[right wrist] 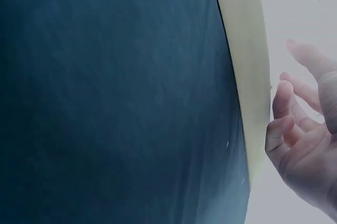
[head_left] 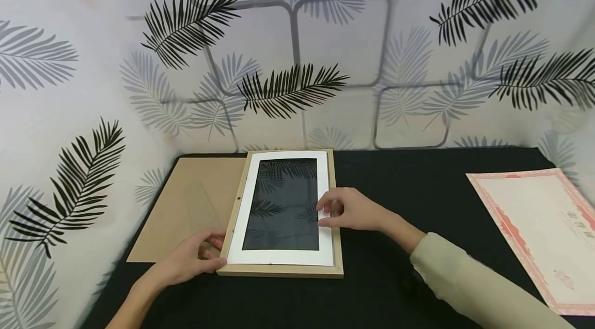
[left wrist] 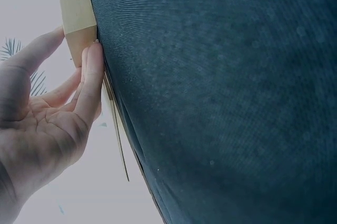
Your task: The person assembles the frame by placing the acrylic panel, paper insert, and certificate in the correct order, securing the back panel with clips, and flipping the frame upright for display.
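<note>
A light wooden picture frame [head_left: 281,270] lies on the black cloth in the head view. Inside it sits a white mat [head_left: 288,257] around a dark, glossy rectangular panel [head_left: 284,215] that reflects the leaf pattern. My left hand [head_left: 188,259] grips the frame's near left corner, thumb and fingers against the wood, as the left wrist view [left wrist: 58,113] also shows. Over the mat's right edge hovers or rests my right hand [head_left: 350,209], its fingers loosely bent with nothing visible between them; whether the fingertips touch the mat I cannot tell.
A brown board [head_left: 162,215] lies left of the frame, partly beneath it, with a faint see-through shape [head_left: 201,205] over it. At the right is a pink-bordered paper sheet [head_left: 525,215]. Leaf-patterned fabric [head_left: 344,50] rises behind the black cloth [head_left: 400,179].
</note>
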Action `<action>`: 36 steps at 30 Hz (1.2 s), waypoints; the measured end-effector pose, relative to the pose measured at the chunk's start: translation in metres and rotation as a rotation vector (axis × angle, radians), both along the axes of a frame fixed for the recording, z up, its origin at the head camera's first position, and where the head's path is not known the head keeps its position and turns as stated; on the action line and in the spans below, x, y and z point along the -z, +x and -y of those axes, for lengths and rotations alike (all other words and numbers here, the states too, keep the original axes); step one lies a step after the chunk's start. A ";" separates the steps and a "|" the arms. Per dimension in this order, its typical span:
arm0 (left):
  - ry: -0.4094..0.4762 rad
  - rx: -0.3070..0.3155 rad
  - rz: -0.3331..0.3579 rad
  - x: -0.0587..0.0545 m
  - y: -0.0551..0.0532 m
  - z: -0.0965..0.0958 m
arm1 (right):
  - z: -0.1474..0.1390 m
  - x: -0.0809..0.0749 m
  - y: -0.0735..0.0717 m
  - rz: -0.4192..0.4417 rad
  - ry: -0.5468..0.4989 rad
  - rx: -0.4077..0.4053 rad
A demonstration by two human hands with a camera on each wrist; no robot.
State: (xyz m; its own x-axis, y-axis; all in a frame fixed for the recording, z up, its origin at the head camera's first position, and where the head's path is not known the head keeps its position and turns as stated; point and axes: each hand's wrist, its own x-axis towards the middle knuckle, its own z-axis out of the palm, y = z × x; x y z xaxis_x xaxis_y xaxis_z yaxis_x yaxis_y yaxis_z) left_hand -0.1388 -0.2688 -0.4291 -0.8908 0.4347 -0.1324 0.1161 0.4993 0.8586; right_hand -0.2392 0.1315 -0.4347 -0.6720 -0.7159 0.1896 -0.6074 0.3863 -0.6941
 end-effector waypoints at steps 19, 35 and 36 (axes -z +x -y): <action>0.019 0.007 0.016 0.003 -0.002 -0.002 | -0.008 0.009 -0.086 0.130 -0.029 0.377; 0.010 -0.010 0.027 0.002 -0.002 0.000 | -0.001 0.008 -0.097 0.301 -0.002 0.382; 0.009 -0.010 0.026 0.002 -0.002 0.000 | -0.002 0.008 -0.097 0.306 0.002 0.383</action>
